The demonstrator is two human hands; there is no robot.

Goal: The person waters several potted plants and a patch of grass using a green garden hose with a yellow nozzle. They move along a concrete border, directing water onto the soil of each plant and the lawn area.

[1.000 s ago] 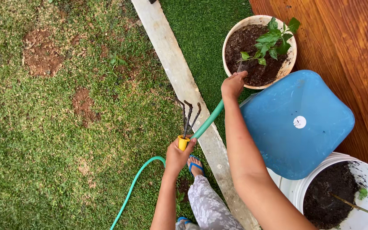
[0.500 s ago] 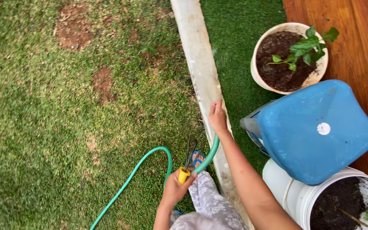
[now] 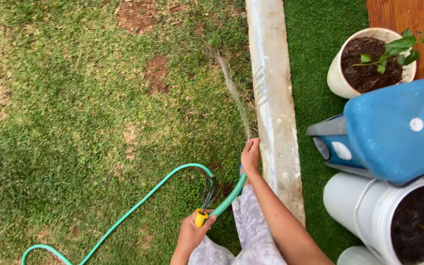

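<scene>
Both arms are bare all the way up, no sleeves, no watch, no rings or gloves that I can spot on the left hand (image 3: 191,234) or the right hand (image 3: 250,156). The only clothing showing is a pair of loose trousers (image 3: 251,230) in pale grey-white with a faint flowery print (looks like light, thin fabric). Feet are hidden here.
</scene>
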